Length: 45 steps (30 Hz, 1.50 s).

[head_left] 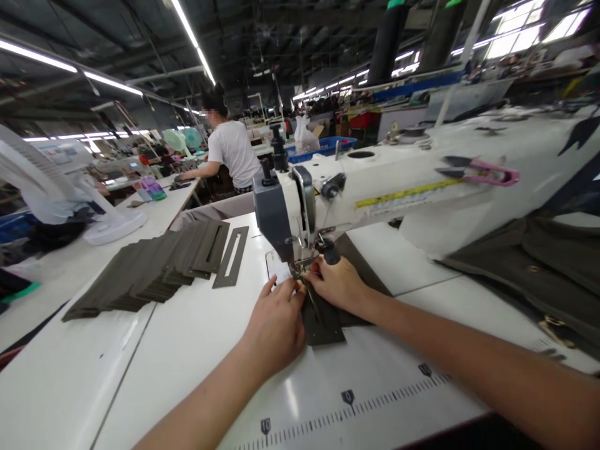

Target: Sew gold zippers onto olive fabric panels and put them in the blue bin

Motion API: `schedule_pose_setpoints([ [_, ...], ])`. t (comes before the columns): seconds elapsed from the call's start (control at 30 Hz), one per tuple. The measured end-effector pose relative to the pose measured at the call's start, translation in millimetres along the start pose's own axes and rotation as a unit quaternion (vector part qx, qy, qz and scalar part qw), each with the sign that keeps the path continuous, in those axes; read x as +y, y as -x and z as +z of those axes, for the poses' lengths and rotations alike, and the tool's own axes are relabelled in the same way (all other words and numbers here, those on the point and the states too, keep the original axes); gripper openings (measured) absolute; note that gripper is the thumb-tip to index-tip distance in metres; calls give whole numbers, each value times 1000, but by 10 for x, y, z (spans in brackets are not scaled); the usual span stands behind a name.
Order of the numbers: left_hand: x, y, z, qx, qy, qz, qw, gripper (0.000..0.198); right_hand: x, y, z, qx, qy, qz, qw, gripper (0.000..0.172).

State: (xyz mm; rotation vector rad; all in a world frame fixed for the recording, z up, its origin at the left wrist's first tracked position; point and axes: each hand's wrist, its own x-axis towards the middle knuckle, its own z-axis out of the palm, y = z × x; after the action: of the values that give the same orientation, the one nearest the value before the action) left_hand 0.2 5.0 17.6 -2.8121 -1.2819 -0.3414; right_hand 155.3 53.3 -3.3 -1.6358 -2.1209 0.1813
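A dark olive fabric piece [323,325] with a long slot lies under the needle area of a white sewing machine [300,206]. A narrow brass-coloured strip, perhaps a zipper, shows along the slot. My left hand [279,319] is at the piece's left edge, its fingertips bunched on it just in front of the presser foot. Close by on the right, my right hand [340,284] pinches the work with thumb and fingers beside the foot. A larger olive panel [360,269] extends beneath my right hand and wrist. The fingertips partly hide the stitching spot.
Left of the machine, a fanned stack of slotted olive pieces [154,265] lies beside one separate slotted piece [231,257]. Pink-handled thread snips [492,172] rest on the machine arm. Olive fabric [529,269] covers the right side. A co-worker [234,150] stands beyond; a white fan [112,222] is left.
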Motion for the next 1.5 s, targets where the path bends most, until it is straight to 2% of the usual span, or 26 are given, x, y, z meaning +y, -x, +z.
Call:
schedule_pose_setpoints([
  [0.13, -5, -5, 17, -7, -3, 0, 1000, 46, 42, 4, -26, -26, -14, 16, 999, 13],
  [0.33, 2, -15, 21, -20, -19, 10, 1000, 41, -10, -71, 66, -9, 16, 102, 995, 23],
  [0.43, 3, -17, 19, -24, -23, 12, 999, 41, -45, -105, 57, -5, 30, 104, 994, 26],
  [0.53, 3, -7, 27, -13, -16, 12, 1000, 39, -47, 50, -60, -9, 28, 44, 999, 23],
  [0.6, 7, 8, 44, 2, -7, 17, 1000, 39, -23, 277, -152, -16, 10, -58, 998, 21],
  [0.63, 13, 18, 56, 14, -3, 21, 1000, 39, -4, 408, -186, -14, -12, -167, 986, 26],
  [0.67, 21, 30, 69, 27, 2, 26, 999, 37, 18, 535, -209, -12, -30, -239, 971, 35],
  [0.73, 44, 62, 98, 53, 10, 41, 998, 32, 58, 741, -220, 3, -33, -297, 954, 47],
  [0.83, 74, 106, 130, 82, 10, 62, 995, 27, 80, 860, -189, 14, -25, -309, 951, 44],
  [0.93, 71, 116, 134, 105, 0, 81, 991, 26, 70, 814, -165, 14, -25, -309, 951, 40],
  [1.1, -2, 52, 113, 102, 0, 100, 990, 28, 70, 714, -171, 15, -25, -312, 950, 40],
  [1.3, -100, -42, 137, 102, -4, 90, 991, 32, 97, 576, -145, 17, -24, -316, 948, 40],
  [1.5, -161, -156, 152, 120, 21, 73, 990, 25, 121, 416, -112, 34, -29, -315, 948, 40],
])
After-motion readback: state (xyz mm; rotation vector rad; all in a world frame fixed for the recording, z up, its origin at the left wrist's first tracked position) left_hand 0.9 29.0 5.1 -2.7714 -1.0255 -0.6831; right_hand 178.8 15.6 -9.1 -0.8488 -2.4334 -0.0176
